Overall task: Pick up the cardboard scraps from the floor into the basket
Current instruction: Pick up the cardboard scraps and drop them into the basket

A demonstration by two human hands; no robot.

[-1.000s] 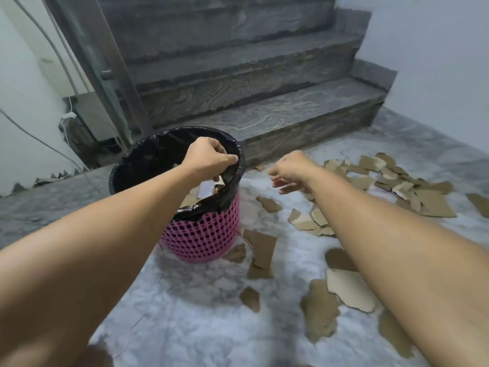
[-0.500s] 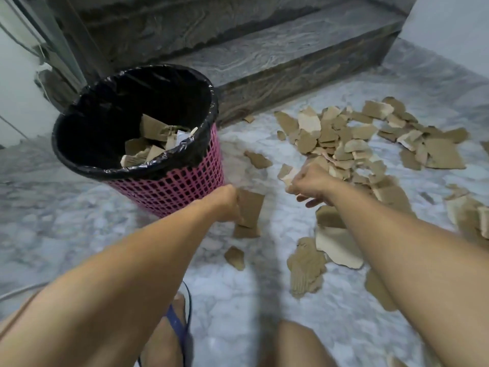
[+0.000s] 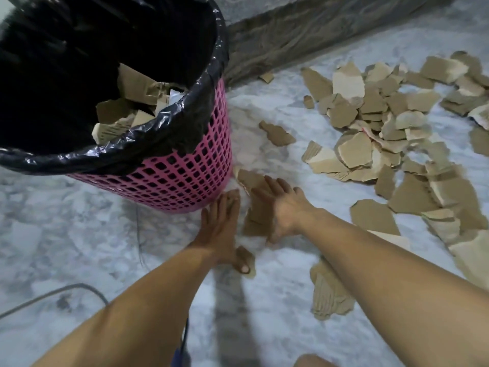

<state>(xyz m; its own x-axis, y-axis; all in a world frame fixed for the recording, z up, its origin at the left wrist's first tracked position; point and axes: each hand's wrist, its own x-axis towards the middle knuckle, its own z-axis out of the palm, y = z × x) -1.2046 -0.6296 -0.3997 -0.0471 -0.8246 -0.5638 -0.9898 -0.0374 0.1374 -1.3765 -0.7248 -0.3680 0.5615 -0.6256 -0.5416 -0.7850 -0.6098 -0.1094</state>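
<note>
Brown torn cardboard scraps are shown flat on the grey marbled floor, just at 5 o'clock of the pink lattice plastic basket lined with a black bag. Both hands are laid open, fingers extended: the right hand rests on the scraps, the left hand beside them; nothing is gripped. Light, stiff, thin pieces are judged best pinched at a raised edge. More scraps lie at 2 o'clock.

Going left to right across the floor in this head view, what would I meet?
Grey cable → pink basket → left hand → right hand → big scrap pile.
</note>
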